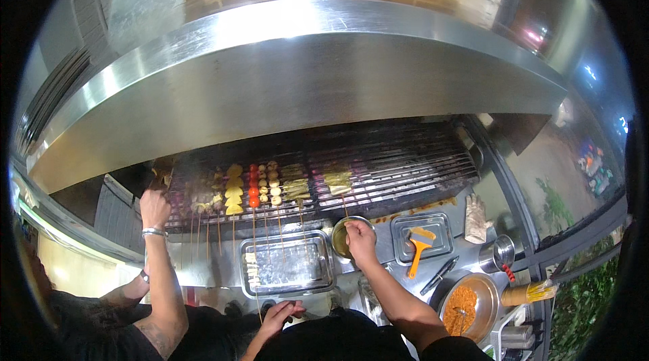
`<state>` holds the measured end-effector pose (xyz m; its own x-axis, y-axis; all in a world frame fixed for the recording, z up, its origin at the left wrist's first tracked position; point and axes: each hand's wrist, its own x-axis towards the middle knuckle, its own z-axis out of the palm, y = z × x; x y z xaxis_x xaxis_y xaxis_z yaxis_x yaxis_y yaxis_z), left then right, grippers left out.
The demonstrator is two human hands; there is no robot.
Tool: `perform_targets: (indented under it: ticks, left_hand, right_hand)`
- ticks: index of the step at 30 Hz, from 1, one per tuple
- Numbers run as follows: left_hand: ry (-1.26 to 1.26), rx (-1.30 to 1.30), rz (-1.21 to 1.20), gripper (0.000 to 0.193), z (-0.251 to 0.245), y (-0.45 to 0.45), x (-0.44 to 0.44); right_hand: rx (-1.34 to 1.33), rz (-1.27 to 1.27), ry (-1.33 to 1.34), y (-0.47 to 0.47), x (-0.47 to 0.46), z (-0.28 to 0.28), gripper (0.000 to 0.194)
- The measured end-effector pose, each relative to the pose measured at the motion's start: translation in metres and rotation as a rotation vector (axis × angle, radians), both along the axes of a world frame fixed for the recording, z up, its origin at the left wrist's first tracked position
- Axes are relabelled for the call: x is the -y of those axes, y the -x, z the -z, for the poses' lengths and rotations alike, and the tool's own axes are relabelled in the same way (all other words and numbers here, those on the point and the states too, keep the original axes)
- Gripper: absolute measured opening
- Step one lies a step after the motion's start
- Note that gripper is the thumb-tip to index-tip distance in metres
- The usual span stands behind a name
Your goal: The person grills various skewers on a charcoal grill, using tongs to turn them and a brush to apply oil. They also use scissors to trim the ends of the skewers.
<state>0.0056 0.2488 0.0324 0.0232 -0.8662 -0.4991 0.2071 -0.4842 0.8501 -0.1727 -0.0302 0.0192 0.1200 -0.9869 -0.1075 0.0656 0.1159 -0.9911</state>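
Observation:
My right hand pinches the stick of a green vegetable skewer, whose food end lies over the charcoal grill. Beneath that hand is a round metal pot with yellowish liquid inside, partly covered by the fingers. Low in the view, my left hand is loosely curled near my body. By it is the lower end of a skewer with pale pieces, resting in a rectangular metal tray; whether the fingers touch that stick is unclear.
Yellow slice, cherry tomato and pale ball skewers line the grill. At left, a co-worker's hand reaches in. Rightward are an orange-handled brush, tongs, a glove and a bowl of reddish seasoning. A steel hood overhangs.

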Motion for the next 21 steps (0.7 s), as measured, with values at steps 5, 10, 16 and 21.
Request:
perform_targets:
  ticks: [5, 10, 16, 21]
  left_hand:
    - [-0.069, 0.107, -0.06, 0.052, -0.019, 0.002, -0.006]
    - [-0.035, -0.102, -0.272, 0.046, -0.021, 0.004, -0.014]
    - [0.078, -0.148, -0.512, 0.031, 0.002, -0.009, -0.049]
    - [0.091, -0.167, -0.642, 0.025, 0.009, -0.017, -0.072]
  right_hand:
    - [0.06, -0.051, -0.233, -0.005, -0.006, -0.016, 0.014]
    - [-0.244, 0.068, 0.387, 0.026, -0.011, 0.0, 0.019]
    - [-0.069, -0.059, 0.161, 0.041, -0.062, -0.095, 0.011]
    - [-0.079, -0.258, 0.03, 0.017, -0.094, -0.109, 0.01]
